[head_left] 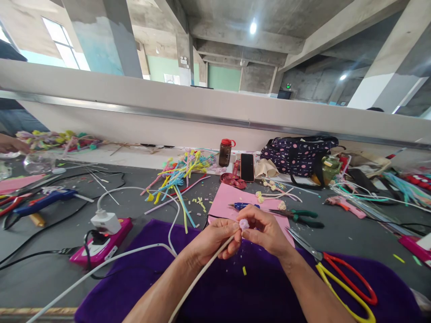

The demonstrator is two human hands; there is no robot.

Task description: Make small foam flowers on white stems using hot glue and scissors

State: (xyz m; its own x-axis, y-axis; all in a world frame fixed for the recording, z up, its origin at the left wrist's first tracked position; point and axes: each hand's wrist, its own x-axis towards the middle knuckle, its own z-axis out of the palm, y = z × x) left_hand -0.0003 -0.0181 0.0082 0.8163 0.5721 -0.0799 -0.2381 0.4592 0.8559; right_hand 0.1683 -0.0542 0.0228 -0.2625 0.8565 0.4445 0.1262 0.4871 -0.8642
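Observation:
Over the purple cloth (141,269), my two hands meet around a small piece. My left hand (213,237) is closed, pinching the upper end of a long cream pipe-cleaner-like stem (204,272) that runs down toward me. At its tip sits a small fluffy pale purple flower (244,224), gripped between the fingers of my right hand (267,231). Behind the hands lies a pink sheet (229,202) with a blue pen (244,206) and green-handled pliers (305,215). Scissors with red and yellow handles (350,273) rest right of my right forearm.
A magenta power strip (117,242) with a white charger (106,223) and cables is at left. Coloured fuzzy stems (182,172), a brown bottle (225,152), a phone (247,168) and a patterned bag (298,154) line the back. A pink glue gun (346,206) lies right. Another person's hand (12,144) shows far left.

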